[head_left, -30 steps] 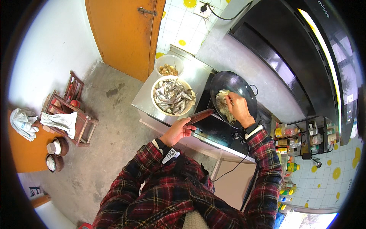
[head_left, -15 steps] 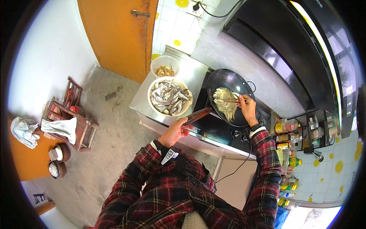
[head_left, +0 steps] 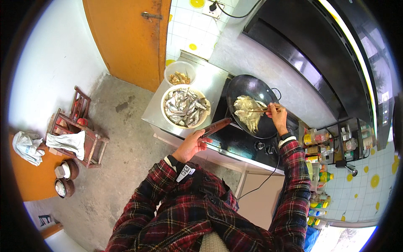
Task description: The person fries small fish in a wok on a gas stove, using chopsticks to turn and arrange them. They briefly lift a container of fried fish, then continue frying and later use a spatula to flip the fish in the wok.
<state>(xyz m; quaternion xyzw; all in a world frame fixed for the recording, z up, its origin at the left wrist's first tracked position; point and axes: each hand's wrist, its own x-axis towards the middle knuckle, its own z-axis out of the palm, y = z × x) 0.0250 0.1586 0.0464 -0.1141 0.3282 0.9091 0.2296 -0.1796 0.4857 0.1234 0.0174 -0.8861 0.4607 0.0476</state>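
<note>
My left hand (head_left: 192, 145) is closed round the end of the brown wooden handle (head_left: 217, 127) of a black wok (head_left: 255, 87), which sits on the stove. Several pale, browned fish (head_left: 247, 119) lie clumped together in the wok. Over them my right hand (head_left: 277, 118) pinches a pair of wooden chopsticks (head_left: 259, 109), whose tips touch the fish. To the left of the wok, a cream-coloured basket (head_left: 165, 115) is filled with raw silvery fish (head_left: 184, 108).
Behind the basket, a clear bowl (head_left: 184, 66) contains brown fried pieces. The black glass stove (head_left: 241, 145) adjoins a steel counter (head_left: 208, 75). A dark range hood (head_left: 302, 54) overhangs the far right. Bottles (head_left: 321, 150) crowd the right side, and a wooden chair (head_left: 90, 145) stands at left.
My right hand has shifted a little to the right with the chopsticks, which now show more of their length. My left hand keeps its hold on the wok's handle.
</note>
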